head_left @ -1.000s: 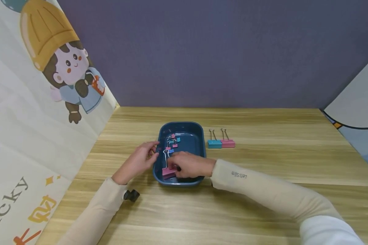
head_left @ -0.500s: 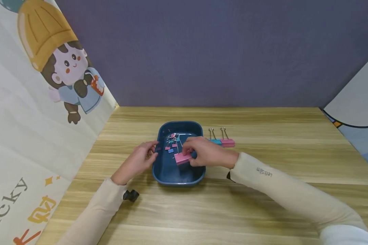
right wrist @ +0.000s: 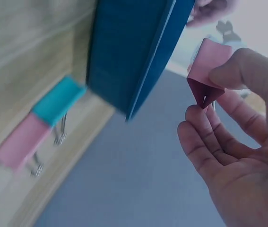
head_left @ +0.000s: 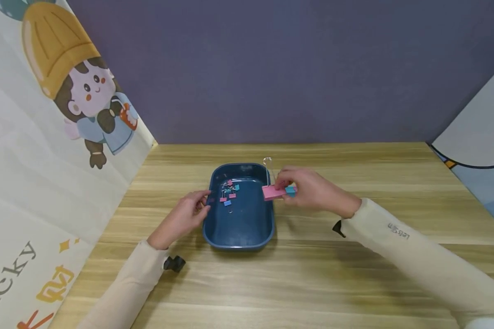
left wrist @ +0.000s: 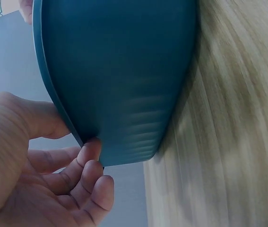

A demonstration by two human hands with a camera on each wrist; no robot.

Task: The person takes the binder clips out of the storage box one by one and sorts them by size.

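Observation:
My right hand (head_left: 314, 189) pinches a large pink binder clip (head_left: 271, 193) over the right rim of a dark blue tray (head_left: 240, 228). The right wrist view shows the clip's folded body (right wrist: 209, 68) between thumb and fingers. My left hand (head_left: 185, 214) holds the tray's left rim, thumb on one side and fingertips on the other. Several small pink, teal and blue binder clips (head_left: 228, 203) lie in the tray's left part. On the table right of the tray, a large teal binder clip (right wrist: 58, 101) and a large pink one (right wrist: 22, 144) lie side by side, largely hidden by my right hand in the head view.
The wooden table (head_left: 238, 288) runs back to a purple-grey panel (head_left: 288, 73). A white printed cloth (head_left: 33, 169) hangs on the left, and another printed sheet (head_left: 477, 119) borders the right side.
My right hand has lifted the large pink binder clip from the tray's near end and carried it up and right to the right rim. My left hand stays at the left rim.

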